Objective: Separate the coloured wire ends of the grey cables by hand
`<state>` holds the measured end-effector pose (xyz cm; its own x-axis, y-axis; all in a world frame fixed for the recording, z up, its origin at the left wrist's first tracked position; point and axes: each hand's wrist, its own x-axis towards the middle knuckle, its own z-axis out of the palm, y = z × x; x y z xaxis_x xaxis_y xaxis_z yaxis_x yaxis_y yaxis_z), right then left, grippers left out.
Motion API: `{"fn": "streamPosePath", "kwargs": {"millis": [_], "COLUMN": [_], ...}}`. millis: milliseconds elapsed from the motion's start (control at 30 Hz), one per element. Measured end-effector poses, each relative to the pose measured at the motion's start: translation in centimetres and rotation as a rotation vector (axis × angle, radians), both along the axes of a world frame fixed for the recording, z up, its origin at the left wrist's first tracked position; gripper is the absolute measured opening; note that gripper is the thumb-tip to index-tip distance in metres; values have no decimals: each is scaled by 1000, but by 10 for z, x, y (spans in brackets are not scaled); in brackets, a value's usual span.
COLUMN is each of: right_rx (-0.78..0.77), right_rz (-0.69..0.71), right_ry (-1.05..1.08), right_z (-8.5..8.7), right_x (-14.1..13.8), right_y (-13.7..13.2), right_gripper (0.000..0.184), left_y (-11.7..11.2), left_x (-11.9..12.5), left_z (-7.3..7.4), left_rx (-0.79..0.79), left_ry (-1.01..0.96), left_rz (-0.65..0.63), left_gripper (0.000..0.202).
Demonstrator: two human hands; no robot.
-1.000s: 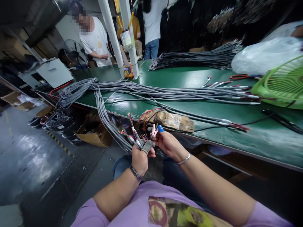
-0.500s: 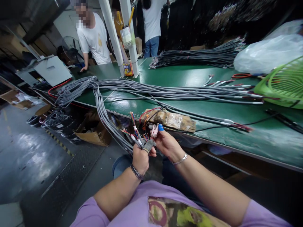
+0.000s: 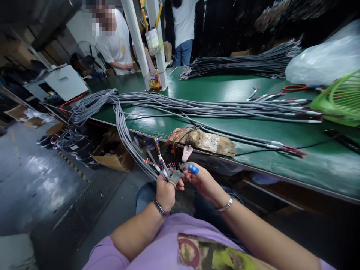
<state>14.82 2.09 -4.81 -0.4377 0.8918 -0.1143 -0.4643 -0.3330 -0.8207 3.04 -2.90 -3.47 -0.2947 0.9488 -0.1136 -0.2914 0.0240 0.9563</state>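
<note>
Left hand (image 3: pixel 165 192) keeps a closed grip round the cables (image 3: pixel 135 150), their wires (image 3: pixel 159 152) fanning up toward the table (image 3: pixel 225 90). Right hand (image 3: pixel 204 182) is just beside it, fingertips pinching the wire tips, with the clip (image 3: pixel 186 153) just above.

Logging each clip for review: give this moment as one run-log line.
left hand: grips grey cables | right hand: fingertips at coloured wire ends | pink clip: just above right fingers, below green table edge
</note>
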Motion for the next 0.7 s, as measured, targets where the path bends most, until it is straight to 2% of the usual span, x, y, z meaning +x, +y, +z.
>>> {"fn": "streamPosePath", "kwargs": {"millis": [100, 233, 467, 700], "right_rx": [130, 168, 43, -55], "right_rz": [-31, -94, -50, 98], "right_ry": [-144, -226, -116, 18], "right_z": [8, 16, 10, 12], "right_x": [0, -3, -5, -6], "right_y": [-8, -10, -11, -11], "right_gripper": [31, 27, 22, 25], "left_y": [0, -1, -7, -7], "left_x": [-1, -1, -5, -16], "left_z": [-3, -5, -5, 5], "left_rx": [-10, -16, 26, 48], "left_ry": [23, 41, -9, -105], "left_rz": [0, 4, -22, -166], "left_gripper": [35, 37, 29, 27]}}
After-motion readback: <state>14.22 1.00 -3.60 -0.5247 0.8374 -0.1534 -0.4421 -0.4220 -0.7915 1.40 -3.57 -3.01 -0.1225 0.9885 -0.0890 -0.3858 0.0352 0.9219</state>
